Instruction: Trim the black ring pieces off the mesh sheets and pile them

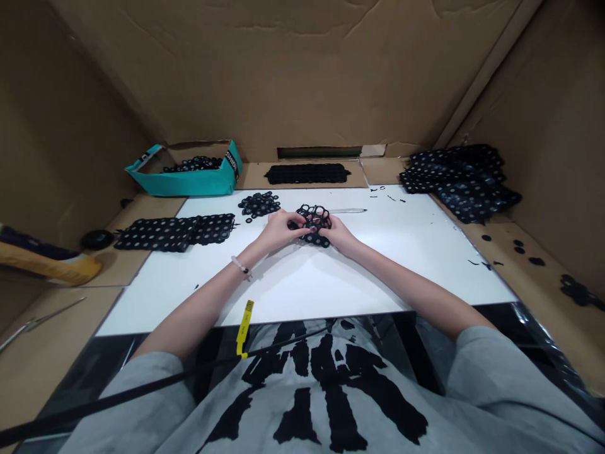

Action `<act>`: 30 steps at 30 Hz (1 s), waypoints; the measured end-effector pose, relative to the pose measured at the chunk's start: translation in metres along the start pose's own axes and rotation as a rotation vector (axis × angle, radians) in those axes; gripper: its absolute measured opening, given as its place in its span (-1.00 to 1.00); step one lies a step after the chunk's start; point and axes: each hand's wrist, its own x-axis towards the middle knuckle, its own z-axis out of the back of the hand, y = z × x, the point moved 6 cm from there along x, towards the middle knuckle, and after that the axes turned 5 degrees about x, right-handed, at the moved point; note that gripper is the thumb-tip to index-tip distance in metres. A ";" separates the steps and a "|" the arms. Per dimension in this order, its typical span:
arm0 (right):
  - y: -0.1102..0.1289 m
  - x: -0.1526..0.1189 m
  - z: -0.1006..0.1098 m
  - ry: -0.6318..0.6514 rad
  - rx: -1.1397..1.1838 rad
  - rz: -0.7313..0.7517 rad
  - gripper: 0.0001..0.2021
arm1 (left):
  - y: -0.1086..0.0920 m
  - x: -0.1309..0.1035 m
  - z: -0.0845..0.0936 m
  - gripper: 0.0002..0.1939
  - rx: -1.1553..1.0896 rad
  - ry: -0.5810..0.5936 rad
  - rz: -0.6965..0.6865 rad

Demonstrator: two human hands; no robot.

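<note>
Both hands hold a black molded rubber sheet with round holes point(316, 215) above the white board point(359, 284). My left hand point(283, 228) pinches its left side, fingers closed on the edge. On the right side, my right hand point(338, 234) grips the same sheet with thumb and fingers. Its upper part shows open rings, while pale dots show on its lower part. A loose pile of small black rings point(259, 203) lies just beyond my left hand. Behind my right hand is a thin pen-like tool point(350, 210).
A teal box point(186, 183) holding black rings stands back left. Dotted black sheets point(174, 232) lie at left, with more piled sheets point(466, 176) back right. A black strip stack point(307, 173) is at the rear. Tweezers point(42, 321) and a yellow tube point(51, 261) lie left.
</note>
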 end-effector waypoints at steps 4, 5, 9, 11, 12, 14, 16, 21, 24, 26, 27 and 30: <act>0.001 0.000 -0.001 0.003 0.034 0.009 -0.55 | 0.011 0.002 -0.005 -0.67 -0.269 0.025 0.142; 0.001 0.001 -0.001 0.007 0.027 0.005 -0.56 | 0.014 0.002 -0.005 -0.69 -0.290 0.027 0.152; -0.002 0.001 0.001 -0.015 -0.007 0.002 -0.55 | 0.021 0.002 -0.009 -0.76 -0.300 0.011 0.175; -0.004 0.002 0.003 -0.035 0.003 -0.012 -0.55 | 0.026 0.002 -0.015 -0.75 -0.366 -0.015 0.220; -0.006 0.003 0.004 -0.040 0.020 -0.026 -0.54 | 0.029 0.002 -0.017 -0.75 -0.417 -0.034 0.245; -0.010 0.005 0.005 -0.035 0.062 -0.051 -0.55 | 0.036 0.003 -0.020 -0.73 -0.519 -0.073 0.291; -0.010 0.006 0.004 -0.009 0.085 -0.050 -0.56 | 0.046 0.007 -0.016 -0.73 -0.561 -0.100 0.330; -0.006 0.004 0.006 -0.021 0.025 -0.052 -0.61 | 0.087 0.015 0.042 -0.79 -0.411 -0.388 0.412; -0.002 0.001 0.007 -0.037 0.062 -0.071 -0.66 | 0.104 0.011 0.083 -0.77 -0.100 -0.573 0.384; 0.000 0.000 0.007 -0.031 0.056 -0.091 -0.72 | 0.107 0.007 0.091 -0.79 0.090 -0.568 0.375; 0.000 0.000 0.007 -0.035 0.048 -0.109 -0.76 | 0.106 0.006 0.091 -0.80 0.162 -0.546 0.368; 0.000 -0.001 0.008 -0.070 0.015 -0.162 -0.82 | 0.084 0.003 0.078 -0.75 0.291 -0.511 0.265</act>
